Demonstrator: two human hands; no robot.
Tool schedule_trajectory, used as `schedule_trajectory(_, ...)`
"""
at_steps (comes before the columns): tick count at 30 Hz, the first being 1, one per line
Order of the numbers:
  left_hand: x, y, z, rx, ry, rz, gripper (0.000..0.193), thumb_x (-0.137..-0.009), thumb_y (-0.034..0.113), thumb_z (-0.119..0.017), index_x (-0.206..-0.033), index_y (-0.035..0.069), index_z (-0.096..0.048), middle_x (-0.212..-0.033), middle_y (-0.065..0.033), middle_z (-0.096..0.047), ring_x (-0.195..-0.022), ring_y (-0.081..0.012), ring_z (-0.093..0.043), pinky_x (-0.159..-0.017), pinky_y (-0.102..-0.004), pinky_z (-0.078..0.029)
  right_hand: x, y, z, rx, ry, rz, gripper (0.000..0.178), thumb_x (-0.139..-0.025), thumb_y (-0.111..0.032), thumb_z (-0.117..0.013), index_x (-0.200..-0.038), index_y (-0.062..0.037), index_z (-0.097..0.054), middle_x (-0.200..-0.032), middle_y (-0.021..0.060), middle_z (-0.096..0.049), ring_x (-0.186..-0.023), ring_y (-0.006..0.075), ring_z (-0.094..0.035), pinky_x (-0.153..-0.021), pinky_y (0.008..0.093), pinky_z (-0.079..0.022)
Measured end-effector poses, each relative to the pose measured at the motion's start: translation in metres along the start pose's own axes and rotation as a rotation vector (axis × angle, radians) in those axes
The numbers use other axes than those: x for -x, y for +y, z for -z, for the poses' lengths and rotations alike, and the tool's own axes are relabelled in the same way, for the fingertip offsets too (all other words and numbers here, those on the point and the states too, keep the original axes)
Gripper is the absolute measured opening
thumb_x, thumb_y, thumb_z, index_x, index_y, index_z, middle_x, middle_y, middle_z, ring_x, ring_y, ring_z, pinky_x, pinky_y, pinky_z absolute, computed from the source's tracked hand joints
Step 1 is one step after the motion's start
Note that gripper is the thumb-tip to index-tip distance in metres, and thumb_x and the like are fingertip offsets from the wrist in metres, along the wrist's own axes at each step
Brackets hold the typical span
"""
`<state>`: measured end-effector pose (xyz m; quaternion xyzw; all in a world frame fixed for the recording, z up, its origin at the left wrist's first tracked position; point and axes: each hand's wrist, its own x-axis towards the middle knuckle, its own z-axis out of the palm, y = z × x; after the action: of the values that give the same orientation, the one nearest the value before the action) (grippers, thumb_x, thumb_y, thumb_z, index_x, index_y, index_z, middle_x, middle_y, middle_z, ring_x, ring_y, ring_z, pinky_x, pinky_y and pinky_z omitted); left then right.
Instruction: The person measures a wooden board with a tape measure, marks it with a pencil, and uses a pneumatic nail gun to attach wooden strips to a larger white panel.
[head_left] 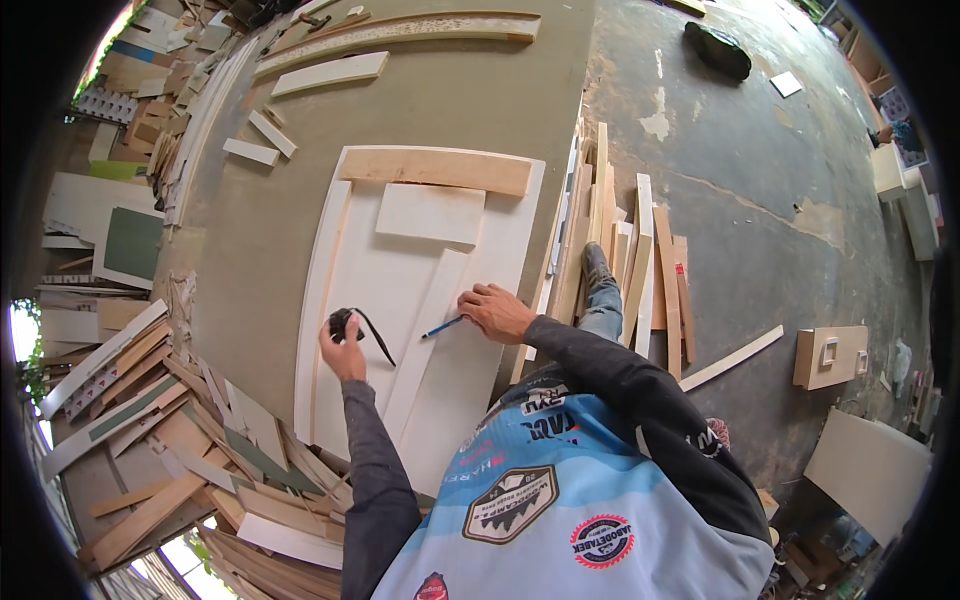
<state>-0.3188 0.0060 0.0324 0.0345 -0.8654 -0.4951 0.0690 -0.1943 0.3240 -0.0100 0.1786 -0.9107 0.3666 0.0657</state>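
Note:
My left hand [342, 352] grips a black tape measure [343, 322], its dark strap curling down to the right over a large white board [500, 230] on the workbench. My right hand [497, 311] holds a blue pencil [441, 327] with its tip on the white board, beside a long narrow white strip [428, 330] that lies diagonally on it. A tan wooden plank [438, 169] lies across the board's far end, with a smaller white panel [430, 213] just below it.
Wooden slats [605, 230] lean at the bench's right edge by my foot. Offcuts lie piled at the left [160, 440] and far left. More white strips [330, 73] rest at the bench's far end. On the concrete floor at the right stands a small wooden box [830, 356].

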Motion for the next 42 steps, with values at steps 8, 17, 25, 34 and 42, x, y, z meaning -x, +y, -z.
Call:
schedule_trajectory(8, 0.065, 0.07, 0.016, 0.366, -0.278, 0.173, 0.052, -0.079, 0.006, -0.084, -0.12, 0.0, -0.053, -0.107, -0.0075, -0.061, -0.087, -0.0138, -0.063, -0.075, -0.0273, -0.055, -0.002, 0.006, -0.005, -0.969, 0.058, -0.532, 0.019, -0.103, -0.006, -0.053, -0.119, -0.0017, -0.061, -0.107, 0.0101, -0.068, -0.098, 0.0243, -0.07, -0.093, 0.0393, -0.052)
schedule_trajectory(17, 0.084, 0.104, -0.106, 0.156, -0.743, -0.099, 0.061, -0.07, 0.018, -0.094, -0.116, 0.005, -0.057, -0.102, -0.0067, -0.065, -0.088, -0.013, -0.064, -0.078, -0.0292, -0.056, 0.051, 0.003, 0.04, -1.554, 0.456, -0.738, 0.015, -0.093, -0.001, -0.048, -0.106, -0.0021, -0.056, -0.093, 0.0059, -0.06, -0.085, 0.0175, -0.059, -0.083, 0.0301, -0.047)
schedule_trajectory(25, 0.084, 0.13, -0.195, 0.415, -0.604, 0.488, 0.047, -0.078, 0.036, -0.092, -0.088, 0.002, -0.061, -0.078, -0.0008, -0.062, -0.064, -0.009, -0.058, -0.057, -0.0256, -0.051, 0.042, -0.018, 0.072, -0.896, 0.454, -0.702, 0.018, -0.087, -0.013, -0.065, -0.1, -0.0056, -0.057, -0.078, 0.0034, -0.048, -0.072, 0.0135, -0.045, -0.067, 0.03, -0.04)
schedule_trajectory(34, 0.087, 0.142, -0.212, 0.645, -0.744, 0.713, 0.033, -0.101, 0.036, -0.064, -0.104, 0.004, -0.062, -0.087, -0.007, -0.065, -0.077, -0.0172, -0.068, -0.064, -0.0312, -0.06, 0.037, 0.016, 0.056, -0.569, 0.547, -0.691, 0.027, -0.097, -0.023, -0.069, -0.104, 0.0004, -0.058, -0.077, 0.0184, -0.063, -0.072, 0.0335, -0.065, -0.069, 0.0399, -0.052)
schedule_trajectory(42, 0.062, 0.139, -0.232, -0.253, -0.583, -0.151, 0.054, -0.089, 0.044, -0.073, -0.09, -0.01, -0.068, -0.113, -0.0265, -0.06, -0.101, -0.0376, -0.063, -0.087, -0.0445, -0.052, 0.023, 0.044, 0.042, -0.804, 0.774, -0.813, 0.03, -0.103, -0.031, -0.064, -0.096, -0.0014, -0.062, -0.073, 0.0035, -0.054, -0.069, 0.0129, -0.049, -0.063, 0.0307, -0.042)
